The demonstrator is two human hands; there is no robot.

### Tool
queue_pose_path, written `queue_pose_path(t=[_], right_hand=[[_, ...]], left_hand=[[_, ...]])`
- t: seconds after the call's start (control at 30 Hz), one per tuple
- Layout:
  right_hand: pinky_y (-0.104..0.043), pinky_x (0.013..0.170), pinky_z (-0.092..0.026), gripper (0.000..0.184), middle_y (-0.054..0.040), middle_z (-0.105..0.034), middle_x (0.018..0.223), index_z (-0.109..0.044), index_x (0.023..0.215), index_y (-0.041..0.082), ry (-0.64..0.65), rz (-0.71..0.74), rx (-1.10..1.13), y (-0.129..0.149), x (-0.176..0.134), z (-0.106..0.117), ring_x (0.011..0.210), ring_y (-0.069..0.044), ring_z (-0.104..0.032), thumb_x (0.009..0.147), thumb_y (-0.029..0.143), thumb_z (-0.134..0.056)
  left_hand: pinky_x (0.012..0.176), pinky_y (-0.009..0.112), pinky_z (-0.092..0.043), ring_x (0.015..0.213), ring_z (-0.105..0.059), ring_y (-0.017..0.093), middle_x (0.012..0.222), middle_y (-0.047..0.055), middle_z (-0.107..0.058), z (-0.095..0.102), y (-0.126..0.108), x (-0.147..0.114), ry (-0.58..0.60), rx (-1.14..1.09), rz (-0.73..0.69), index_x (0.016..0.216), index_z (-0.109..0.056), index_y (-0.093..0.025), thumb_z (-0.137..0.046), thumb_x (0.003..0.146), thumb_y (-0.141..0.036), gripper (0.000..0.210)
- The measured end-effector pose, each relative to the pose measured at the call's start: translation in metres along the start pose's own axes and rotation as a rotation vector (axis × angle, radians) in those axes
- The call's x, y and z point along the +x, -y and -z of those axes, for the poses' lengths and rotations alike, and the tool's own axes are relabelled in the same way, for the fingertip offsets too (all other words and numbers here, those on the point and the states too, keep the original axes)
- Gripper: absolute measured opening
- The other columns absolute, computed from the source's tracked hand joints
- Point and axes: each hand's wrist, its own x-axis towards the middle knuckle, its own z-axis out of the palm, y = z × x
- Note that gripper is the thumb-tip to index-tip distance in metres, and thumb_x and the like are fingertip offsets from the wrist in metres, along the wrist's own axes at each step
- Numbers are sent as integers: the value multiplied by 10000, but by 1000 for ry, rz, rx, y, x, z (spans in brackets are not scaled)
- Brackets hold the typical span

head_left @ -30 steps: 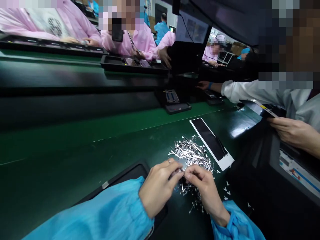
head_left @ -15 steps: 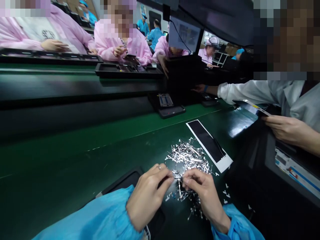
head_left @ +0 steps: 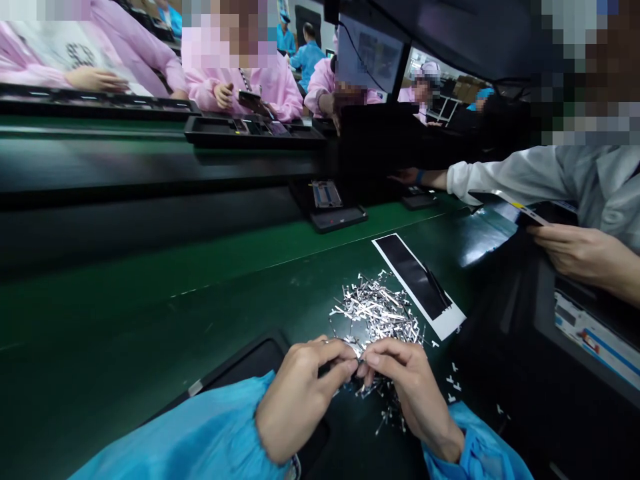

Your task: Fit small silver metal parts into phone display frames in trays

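Note:
Fingertips nearly meet where my left hand [head_left: 307,383] and my right hand [head_left: 407,383] pinch a small, thin dark strip, mostly hidden by the fingers. Both hands are closed, over the near side of a heap of thin strips [head_left: 377,310] in silver, white and black, many with T-shaped ends. My wrists come out of blue sleeves. Beyond the heap, to the right, lies a white-edged card [head_left: 407,270] with a black face. A slim dark tool [head_left: 437,287], perhaps tweezers, rests along its right edge.
A black tray [head_left: 250,363] lies partly under my left forearm. Loose white pieces [head_left: 451,383] are scattered right of my right hand. Farther back sits a dark case with a metal-framed part [head_left: 327,195]. At right, a co-worker's hand [head_left: 585,253] holds a flat panel.
My hands have drawn closer together, so the strip that showed between them is now mostly covered. The view has shifted slightly. A co-worker across the bench has tilted a dark device.

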Motion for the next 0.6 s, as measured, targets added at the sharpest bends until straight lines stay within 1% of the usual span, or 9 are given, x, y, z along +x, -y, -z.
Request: queue_pose_path(t=[0.1,0.23,0.3,0.37,0.47,0.53,0.6], right_hand=[[-250,588,-415,131,-20,-589,597,-627,635,139,27,-19,15,1,-2,1,573,-118,-526,714,237,-591],[-247,572,-408,147,-16,-570,579,-596,614,136,64,-47,27,1,-2,2,554,-111,-512,716,237,-566],[-237,546,-399,160,-7,-549,556,-572,602,139,74,-51,10,-1,-1,2,532,-104,-493,716,249,-556],[-226,531,-387,170,6,-527,547,-553,603,146,68,-32,-32,-4,1,0,526,-98,-477,725,265,-544],[-219,545,-373,190,18,-509,568,-537,612,159,30,38,-149,-8,1,0,555,-97,-471,751,287,-526],[-223,564,-363,209,20,-504,589,-535,620,168,-25,92,-253,-6,-2,5,582,-103,-465,774,307,-510],[-228,579,-351,223,19,-498,612,-535,638,177,-107,140,-359,-3,-10,16,606,-111,-456,795,329,-492]], left_hand=[[648,247,-331,660,-521,126,651,-36,-589,0,0,-1,12,-31,-10,647,-589,-202,-409,801,-287,251],[669,255,-335,708,-511,142,670,-20,-583,0,1,-4,20,-12,-14,641,-593,-205,-411,797,-298,257],[665,258,-339,724,-502,147,686,-10,-574,1,0,-4,22,-1,-29,636,-595,-204,-420,788,-300,251],[653,256,-353,720,-499,147,689,-4,-563,2,-2,-3,36,-34,-35,629,-600,-201,-434,775,-304,243],[591,242,-380,646,-498,136,639,-5,-538,6,-6,-5,47,-108,-15,610,-605,-193,-461,747,-325,238],[558,235,-395,606,-505,130,626,-9,-544,11,-7,-11,2,-103,-18,613,-610,-195,-469,736,-351,244],[570,236,-425,619,-543,139,653,-6,-584,22,-5,-20,-68,-47,-16,634,-625,-209,-466,735,-382,256]])
